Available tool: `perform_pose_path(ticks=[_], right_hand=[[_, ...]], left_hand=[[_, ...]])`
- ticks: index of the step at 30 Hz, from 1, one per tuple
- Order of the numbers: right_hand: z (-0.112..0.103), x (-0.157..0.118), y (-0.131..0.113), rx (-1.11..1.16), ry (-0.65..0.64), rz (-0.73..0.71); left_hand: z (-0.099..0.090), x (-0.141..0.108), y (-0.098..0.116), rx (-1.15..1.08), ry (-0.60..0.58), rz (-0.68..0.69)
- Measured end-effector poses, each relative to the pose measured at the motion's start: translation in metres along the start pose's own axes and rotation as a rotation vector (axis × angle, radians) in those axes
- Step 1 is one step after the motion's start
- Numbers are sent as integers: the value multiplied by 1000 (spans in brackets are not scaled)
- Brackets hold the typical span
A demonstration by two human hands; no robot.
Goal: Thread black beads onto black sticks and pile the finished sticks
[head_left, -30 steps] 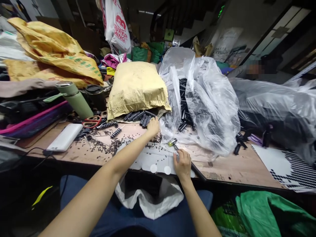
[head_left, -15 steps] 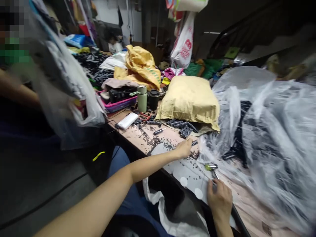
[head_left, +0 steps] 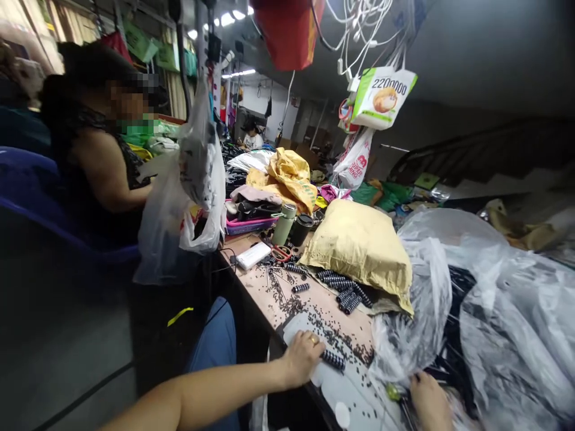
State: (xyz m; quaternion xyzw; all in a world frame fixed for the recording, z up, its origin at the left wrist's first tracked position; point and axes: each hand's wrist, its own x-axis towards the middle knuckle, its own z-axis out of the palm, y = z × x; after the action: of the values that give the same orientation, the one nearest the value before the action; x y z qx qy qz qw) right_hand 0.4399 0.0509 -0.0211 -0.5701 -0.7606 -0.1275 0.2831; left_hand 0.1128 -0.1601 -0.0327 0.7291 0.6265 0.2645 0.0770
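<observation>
A ridged black roll (head_left: 334,360) looks plastic; the clear bag (head_left: 516,326) is glossy, crinkled plastic — the cream sack (head_left: 359,239) matt, papery.

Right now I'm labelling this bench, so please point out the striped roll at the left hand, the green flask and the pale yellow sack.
Striped roll (head_left: 334,360): head view, on its exposed length.
Green flask (head_left: 283,228): head view, on its body.
Pale yellow sack (head_left: 359,242): head view, on its upper face.

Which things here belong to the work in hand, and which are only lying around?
Probably for the work:
patterned roll in left hand;
yellow-green tool beside right hand;
scattered dark bits.

Probably just lying around:
green flask;
black cup;
white device.
</observation>
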Motion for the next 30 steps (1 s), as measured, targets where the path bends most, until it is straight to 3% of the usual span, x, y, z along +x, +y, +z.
perform_pose_path(ticks=[3, 10, 13, 18, 21, 24, 27, 30], right_hand=[[-9, -5, -12, 50, -186, 109], [-65, -23, -63, 358, -53, 402], [-82, -53, -94, 757, 41, 462], [-98, -117, -165, 1179, -47, 544], [-102, -142, -196, 1256, -146, 465], [-111, -144, -207, 1045, -223, 286], [-128, -129, -206, 678, -296, 28], [-140, -115, -202, 539, -424, -132]], left_hand=[[-6, -4, -7, -96, 15, 23], [-19, -1, -2, -675, 365, 40], [-14, 4, 5, -813, 295, -13], [-7, 17, 36, -1200, 123, -273], [-15, 22, 57, -1467, -94, -407], [-27, 23, 64, -1482, -172, -503], [-33, 20, 62, -1377, -245, -456], [-35, 17, 60, -1362, -287, -367]])
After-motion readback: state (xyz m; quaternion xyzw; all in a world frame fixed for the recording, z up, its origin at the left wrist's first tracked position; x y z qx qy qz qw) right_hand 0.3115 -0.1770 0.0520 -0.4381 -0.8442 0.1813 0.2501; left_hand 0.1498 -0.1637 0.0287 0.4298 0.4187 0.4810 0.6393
